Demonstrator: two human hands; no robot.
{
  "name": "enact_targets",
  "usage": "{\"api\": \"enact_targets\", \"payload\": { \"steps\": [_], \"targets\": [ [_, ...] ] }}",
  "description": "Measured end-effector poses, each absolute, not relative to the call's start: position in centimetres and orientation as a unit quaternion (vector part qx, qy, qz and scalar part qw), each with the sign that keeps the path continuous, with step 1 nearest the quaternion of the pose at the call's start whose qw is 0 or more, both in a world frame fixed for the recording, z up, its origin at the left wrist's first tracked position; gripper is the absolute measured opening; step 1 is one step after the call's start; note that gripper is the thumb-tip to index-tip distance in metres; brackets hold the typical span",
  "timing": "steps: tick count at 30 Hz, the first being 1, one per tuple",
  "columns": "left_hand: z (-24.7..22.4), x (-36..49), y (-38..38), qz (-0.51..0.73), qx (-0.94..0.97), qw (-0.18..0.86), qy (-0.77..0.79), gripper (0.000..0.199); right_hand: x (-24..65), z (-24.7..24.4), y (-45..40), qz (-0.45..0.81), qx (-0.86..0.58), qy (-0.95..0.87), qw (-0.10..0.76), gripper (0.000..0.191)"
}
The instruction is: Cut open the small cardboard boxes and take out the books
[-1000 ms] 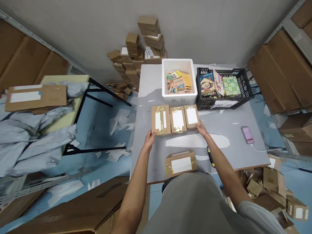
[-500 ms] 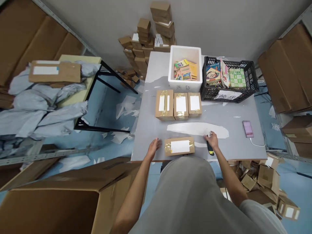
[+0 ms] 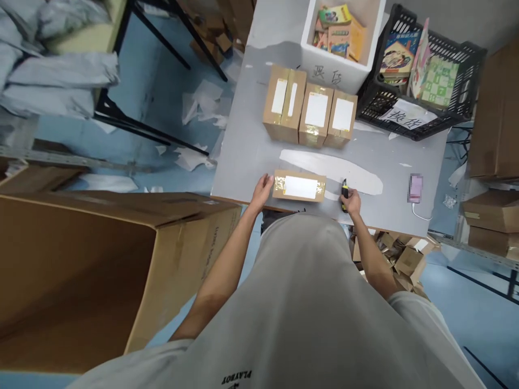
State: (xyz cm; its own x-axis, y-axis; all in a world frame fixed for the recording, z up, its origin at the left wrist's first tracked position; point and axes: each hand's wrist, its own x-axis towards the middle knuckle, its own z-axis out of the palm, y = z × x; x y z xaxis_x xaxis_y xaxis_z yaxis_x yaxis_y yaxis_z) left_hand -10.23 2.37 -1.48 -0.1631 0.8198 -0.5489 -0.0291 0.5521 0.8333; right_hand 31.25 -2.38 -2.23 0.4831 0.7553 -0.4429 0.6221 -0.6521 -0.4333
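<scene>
A small taped cardboard box (image 3: 300, 186) with a white label lies near the front edge of the table. At its left end is my left hand (image 3: 263, 192), fingers stretched out and not wrapped round it; whether they touch the cardboard is hard to tell. To the right of the box, my right hand (image 3: 352, 202) grips a black and yellow utility knife (image 3: 345, 194) that points away from me. Three more taped boxes with labels stand side by side farther back, the widest box (image 3: 284, 105) on the left.
Behind those boxes stand a white foam box (image 3: 336, 70) and a black crate (image 3: 409, 116), both holding books. A phone (image 3: 415, 188) on a white cable lies at the right of the grey table (image 3: 243, 146). A large open carton (image 3: 186, 265) stands at the lower left.
My left hand has come in to the left end of the small box. My right hand has closed on the utility knife, which now points straighter ahead. The view has tilted downward.
</scene>
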Motion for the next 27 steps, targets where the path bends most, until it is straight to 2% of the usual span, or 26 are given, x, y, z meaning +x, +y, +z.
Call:
{"api": "enact_targets", "payload": {
  "steps": [6, 12, 14, 16, 20, 23, 27],
  "targets": [
    [-1.2, -8.4, 0.3, 0.377, 0.310, 0.614, 0.620, 0.109, 30.9, 1.1, 0.8, 0.354, -0.779, -0.474, 0.208, 0.052],
    [-1.8, -6.1, -2.1, 0.376, 0.337, 0.637, 0.583, 0.126, 28.7, 5.5, 4.3, 0.391, -0.709, -0.538, 0.235, 0.036],
    [-1.9, -6.3, -2.4, 0.388, 0.362, 0.632, 0.565, 0.127, 27.2, 7.3, 5.0, 0.403, -0.684, -0.572, 0.207, 0.034],
    [-2.0, -7.1, -2.2, 0.402, 0.407, 0.608, 0.551, 0.122, 25.4, 9.1, 5.6, 0.401, -0.653, -0.621, 0.165, 0.044],
    [-1.9, -9.4, -0.7, 0.392, 0.479, 0.575, 0.534, 0.100, 21.1, 12.3, 6.4, 0.357, -0.567, -0.740, 0.051, 0.063],
    [-2.1, -10.6, 0.4, 0.390, 0.495, 0.584, 0.511, 0.087, 17.9, 13.3, 6.9, 0.324, -0.485, -0.812, -0.037, 0.068],
    [-2.6, -10.9, 0.7, 0.398, 0.486, 0.610, 0.483, 0.085, 14.8, 13.0, 7.3, 0.293, -0.425, -0.848, -0.123, 0.069]
  ]
}}
